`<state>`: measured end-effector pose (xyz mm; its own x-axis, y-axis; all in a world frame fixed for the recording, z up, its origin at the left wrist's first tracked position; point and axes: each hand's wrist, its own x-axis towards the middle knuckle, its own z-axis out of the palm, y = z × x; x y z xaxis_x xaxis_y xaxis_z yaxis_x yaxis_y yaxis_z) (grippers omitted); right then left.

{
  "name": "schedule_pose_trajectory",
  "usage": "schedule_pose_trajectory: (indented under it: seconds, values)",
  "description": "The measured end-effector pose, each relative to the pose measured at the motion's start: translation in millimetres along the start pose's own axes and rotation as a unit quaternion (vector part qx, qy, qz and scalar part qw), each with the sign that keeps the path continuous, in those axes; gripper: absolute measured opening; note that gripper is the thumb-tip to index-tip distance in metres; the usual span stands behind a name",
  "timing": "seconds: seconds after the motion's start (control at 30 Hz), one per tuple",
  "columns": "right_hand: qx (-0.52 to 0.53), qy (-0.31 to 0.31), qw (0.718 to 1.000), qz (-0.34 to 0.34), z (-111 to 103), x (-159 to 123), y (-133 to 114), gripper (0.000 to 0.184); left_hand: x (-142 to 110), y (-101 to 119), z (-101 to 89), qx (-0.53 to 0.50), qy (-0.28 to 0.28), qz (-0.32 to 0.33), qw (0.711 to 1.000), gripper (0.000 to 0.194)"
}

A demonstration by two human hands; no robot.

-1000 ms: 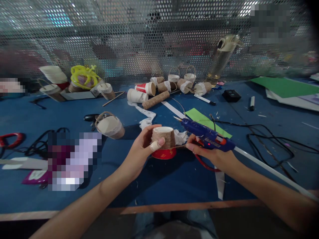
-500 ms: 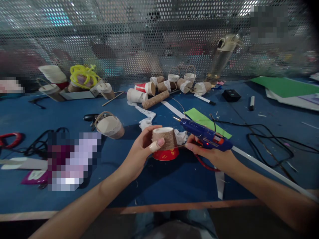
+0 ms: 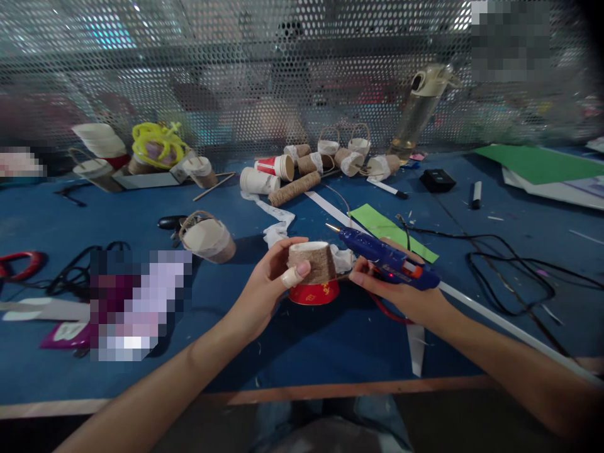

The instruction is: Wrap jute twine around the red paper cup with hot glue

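Note:
My left hand (image 3: 278, 277) is closed round a red paper cup (image 3: 315, 294), its thumb pressed on the brown twine (image 3: 317, 261) that wraps the cup's upper part. The cup's white end faces up. In my right hand (image 3: 396, 283) is a blue hot glue gun (image 3: 377, 248), its metal tip pointing up and left over the table, apart from the cup. A white glue stick (image 3: 491, 314) runs out of the gun's back. A strand of twine stretches from the cup to the right fingertips. Beneath that hand lie scissors with red handles (image 3: 389, 309), partly hidden.
A twine-wrapped cup with a handle (image 3: 207, 239) lies left of my hands. Behind are white lace ribbon (image 3: 278, 217), a twine roll (image 3: 295, 189), several small cups, and green paper (image 3: 391, 229). A black cable (image 3: 509, 251) loops at right. A perforated metal screen (image 3: 264, 75) stands behind.
The glue gun in my right hand has tilted and shifted very slightly left. My left hand and the cup stay nearly still.

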<state>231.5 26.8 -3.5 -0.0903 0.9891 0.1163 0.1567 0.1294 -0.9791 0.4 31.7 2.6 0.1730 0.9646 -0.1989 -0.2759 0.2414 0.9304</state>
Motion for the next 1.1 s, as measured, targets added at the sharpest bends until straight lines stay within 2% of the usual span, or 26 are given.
schedule_pose_trajectory:
  seconds: [0.57,0.73,1.1]
  values:
    - [0.018,-0.003,1.0,0.0,0.2,-1.1,1.3,0.02,0.2,-4.0,-2.2,-0.01,-0.02,-0.007,1.0,0.04]
    - [0.004,0.0,1.0,-0.024,0.4,-0.9,0.8,0.018,0.5,-4.1,-2.7,-0.014,-0.027,-0.015,0.999,0.041]
    - [-0.007,0.001,1.0,-0.021,0.4,-2.2,0.2,0.018,0.4,-3.8,-2.5,-0.013,-0.03,-0.008,0.999,0.042]
